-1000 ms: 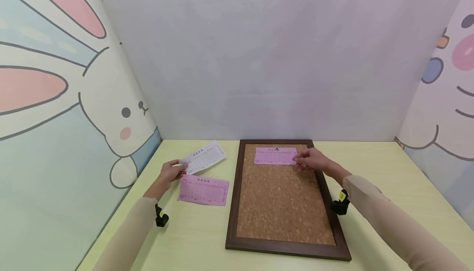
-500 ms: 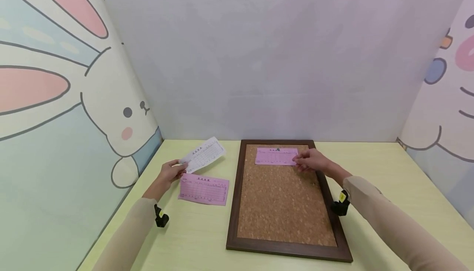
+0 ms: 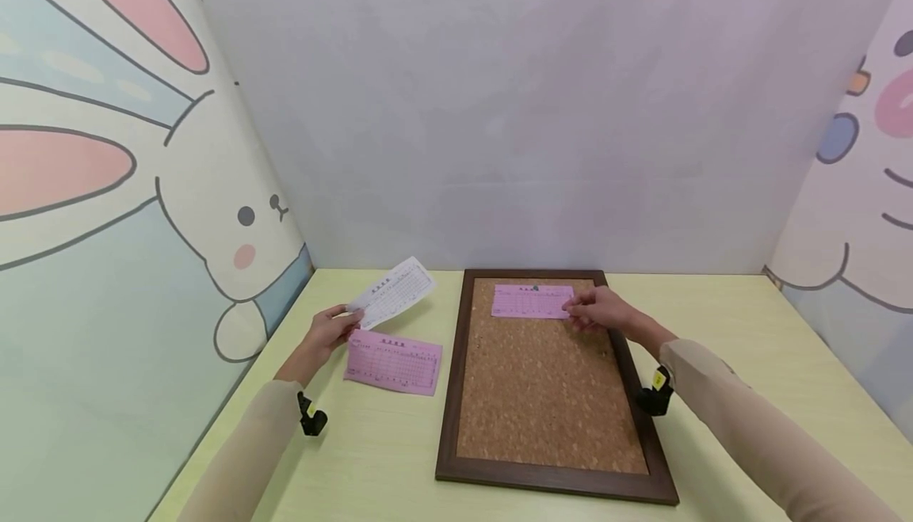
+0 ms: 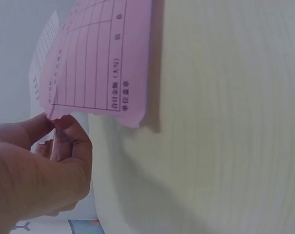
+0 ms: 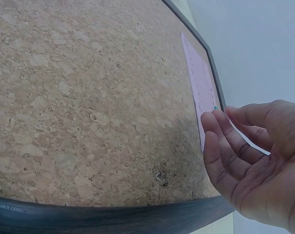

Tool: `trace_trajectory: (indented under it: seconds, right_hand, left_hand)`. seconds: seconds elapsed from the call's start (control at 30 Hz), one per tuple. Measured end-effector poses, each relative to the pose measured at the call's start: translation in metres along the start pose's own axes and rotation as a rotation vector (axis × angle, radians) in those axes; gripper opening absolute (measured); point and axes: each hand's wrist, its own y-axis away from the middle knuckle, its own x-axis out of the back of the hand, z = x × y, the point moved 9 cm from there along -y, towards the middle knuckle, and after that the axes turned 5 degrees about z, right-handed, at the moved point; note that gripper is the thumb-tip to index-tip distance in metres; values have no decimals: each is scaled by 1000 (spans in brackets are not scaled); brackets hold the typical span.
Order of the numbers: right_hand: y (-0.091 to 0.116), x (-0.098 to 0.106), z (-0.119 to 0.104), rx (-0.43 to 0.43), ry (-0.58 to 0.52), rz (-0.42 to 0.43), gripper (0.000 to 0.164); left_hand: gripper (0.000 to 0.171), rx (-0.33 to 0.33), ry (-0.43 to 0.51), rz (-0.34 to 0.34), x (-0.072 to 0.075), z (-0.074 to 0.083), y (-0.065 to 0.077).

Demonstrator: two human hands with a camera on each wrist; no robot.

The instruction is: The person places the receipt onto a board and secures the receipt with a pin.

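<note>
My left hand (image 3: 330, 332) pinches two printed form slips by their left ends, over the left of the table. The white slip (image 3: 394, 294) tilts up at the back, and the pink slip (image 3: 395, 363) hangs in front of it. In the left wrist view, the pink slip's ragged edge (image 4: 127, 119) meets the fingertips. A second pink slip (image 3: 524, 301) lies near the top of a cork board (image 3: 549, 395), with a green push pin (image 3: 536, 288) at its top edge. My right hand (image 3: 602, 308) pinches that slip's right edge; the contact is partly hidden.
A dark wooden frame (image 3: 556, 484) borders the cork board, which lies flat on the pale table (image 3: 357, 459). A grey wall (image 3: 499, 110) rises behind, and cartoon-printed walls (image 3: 207, 229) stand at the sides.
In my left hand the white slip's far end has risen, and the pink slip has shifted up slightly. My right hand keeps its place at the pinned slip; the view has shifted a little.
</note>
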Motion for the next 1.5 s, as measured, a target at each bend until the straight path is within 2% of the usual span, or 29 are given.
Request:
trace_trajectory:
  seconds: [0.37, 0.63, 0.8, 1.03, 1.27, 1.5]
  right_hand:
    - [-3, -2, 5, -18, 26, 25, 28]
    - [-3, -3, 3, -9, 17, 20, 29]
    - [-3, -3, 2, -4, -1, 13, 30]
    - [2, 2, -2, 20, 16, 1, 31]
    - [4, 6, -7, 7, 34, 10, 32]
    - [2, 3, -2, 26, 10, 3, 32]
  left_hand:
    - [64, 16, 14, -11, -7, 2, 2]
    - [66, 0, 47, -62, -19, 7, 3]
    - [62, -25, 56, -88, -26, 13, 6]
    - [57, -20, 85, -125, -36, 16, 8]
    - [55, -15, 58, -99, -39, 17, 4]
    - [53, -12, 58, -108, -44, 16, 3]
